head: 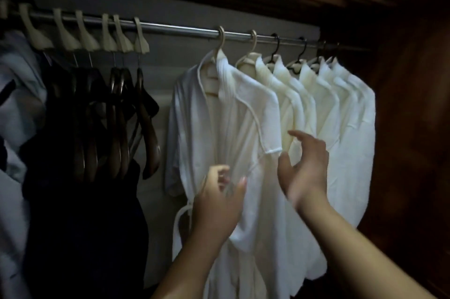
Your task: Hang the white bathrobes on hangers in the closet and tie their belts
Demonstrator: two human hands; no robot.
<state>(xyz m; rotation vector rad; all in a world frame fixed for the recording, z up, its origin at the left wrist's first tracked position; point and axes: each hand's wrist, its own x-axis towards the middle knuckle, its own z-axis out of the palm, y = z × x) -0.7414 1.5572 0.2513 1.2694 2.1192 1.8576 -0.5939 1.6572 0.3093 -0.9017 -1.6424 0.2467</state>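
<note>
Several white bathrobes hang on hangers from the metal closet rod. The nearest bathrobe hangs on a cream hanger, its front lapels meeting at the waist. Its belt droops in a loop at the left side. My left hand pinches the robe's front edge at waist height, thumb and fingers curled on the fabric. My right hand hovers just right of that robe with spread, relaxed fingers, holding nothing. The other bathrobes hang tightly packed to the right.
Dark wooden hangers hang bare on the rod's left part, beside dark clothing and pale fabric at the far left. A dark wooden closet wall closes the right side.
</note>
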